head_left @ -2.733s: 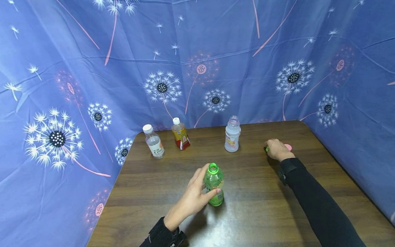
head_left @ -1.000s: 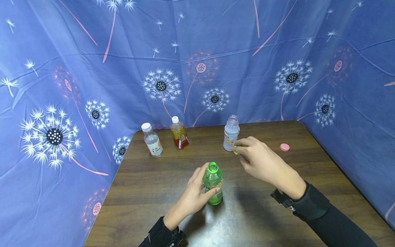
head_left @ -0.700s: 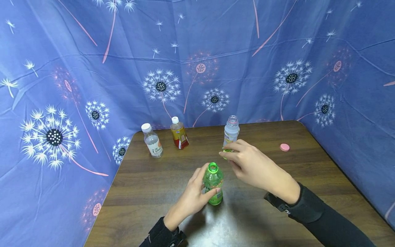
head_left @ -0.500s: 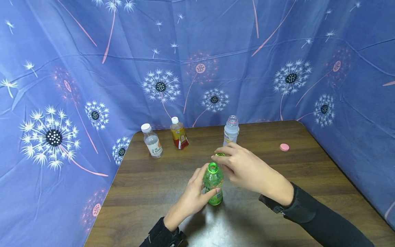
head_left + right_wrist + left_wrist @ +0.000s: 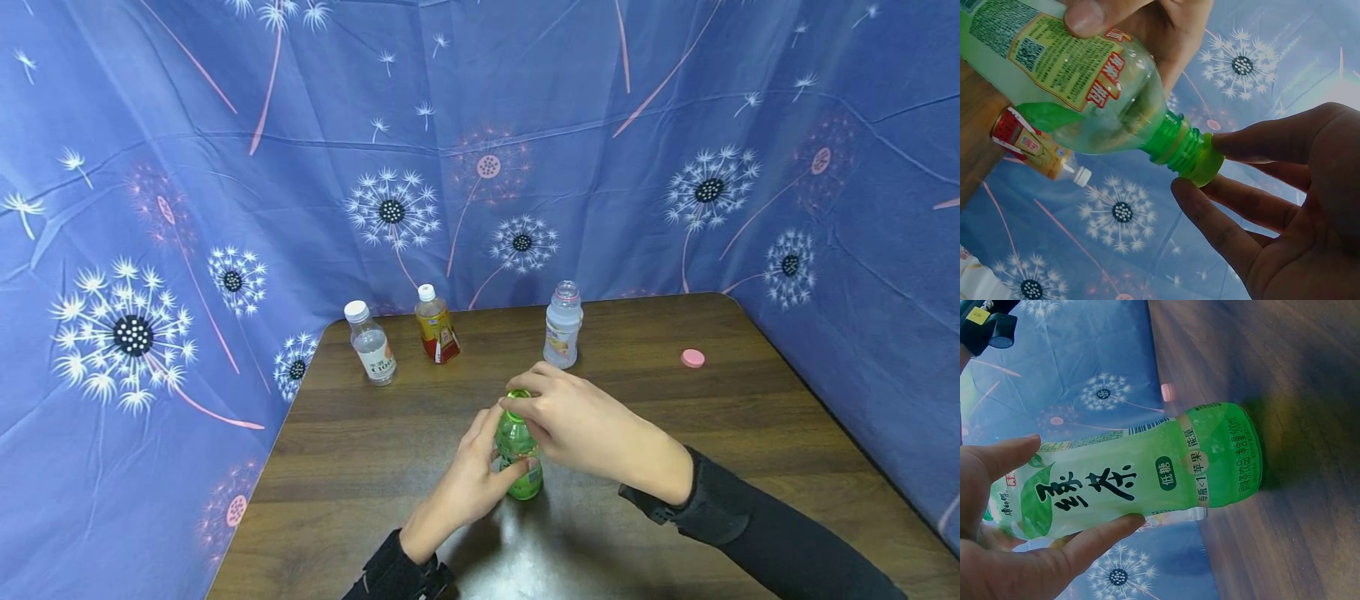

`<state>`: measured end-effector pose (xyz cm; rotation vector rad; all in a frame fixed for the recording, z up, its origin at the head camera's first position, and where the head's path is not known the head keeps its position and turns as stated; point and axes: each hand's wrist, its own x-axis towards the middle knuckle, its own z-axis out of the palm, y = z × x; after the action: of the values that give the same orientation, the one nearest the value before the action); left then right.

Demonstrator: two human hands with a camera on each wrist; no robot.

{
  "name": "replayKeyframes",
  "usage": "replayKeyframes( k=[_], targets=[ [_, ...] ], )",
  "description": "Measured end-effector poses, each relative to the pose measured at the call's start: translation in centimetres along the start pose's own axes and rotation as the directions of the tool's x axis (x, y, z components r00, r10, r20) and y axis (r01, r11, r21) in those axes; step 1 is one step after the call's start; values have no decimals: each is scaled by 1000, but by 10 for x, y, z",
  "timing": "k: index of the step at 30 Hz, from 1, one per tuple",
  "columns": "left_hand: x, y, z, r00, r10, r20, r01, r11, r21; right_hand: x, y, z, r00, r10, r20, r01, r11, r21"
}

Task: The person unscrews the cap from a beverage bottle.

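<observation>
A green plastic bottle (image 5: 519, 454) with a printed tea label stands upright near the middle of the table. My left hand (image 5: 468, 479) grips it around the body, thumb on the near side and fingers on the far side. In the right wrist view a light green bottle cap (image 5: 1207, 164) sits at the mouth of the bottle neck, with threads showing below it. My right hand (image 5: 577, 417) pinches that cap between thumb and fingertips from above.
At the back of the wooden table (image 5: 360, 517) stand a clear white-capped bottle (image 5: 374, 348), a yellow-and-red white-capped bottle (image 5: 437, 327) and an uncapped pale bottle (image 5: 562, 327). A pink cap (image 5: 693, 358) lies at the right. A blue dandelion cloth (image 5: 600, 167) hangs behind.
My right hand has carried the green cap leftward from beside the pink cap, past the pale bottle, onto the green bottle's mouth. My left hand has kept its grip in place.
</observation>
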<state>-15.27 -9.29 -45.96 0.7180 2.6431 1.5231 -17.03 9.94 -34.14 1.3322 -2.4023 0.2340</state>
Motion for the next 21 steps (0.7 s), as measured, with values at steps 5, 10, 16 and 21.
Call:
replayKeyframes(
  k=[5, 10, 16, 21],
  targets=[
    [0, -1, 0, 1000, 12, -13, -12, 1000, 25, 0, 1, 5, 1000, 3, 2, -3, 1000, -17],
    [0, -2, 0, 1000, 24, -17, -24, 999, 21, 0, 1, 6, 1000, 12, -4, -12, 999, -37],
    [0, -2, 1, 1000, 25, -15, -25, 999, 20, 3, 1, 9, 999, 39, -21, -40, 998, -57],
    [0, -2, 1, 999, 26, -21, -26, 1000, 15, 8, 2, 13, 996, 69, -50, -74, 990, -117]
  ],
)
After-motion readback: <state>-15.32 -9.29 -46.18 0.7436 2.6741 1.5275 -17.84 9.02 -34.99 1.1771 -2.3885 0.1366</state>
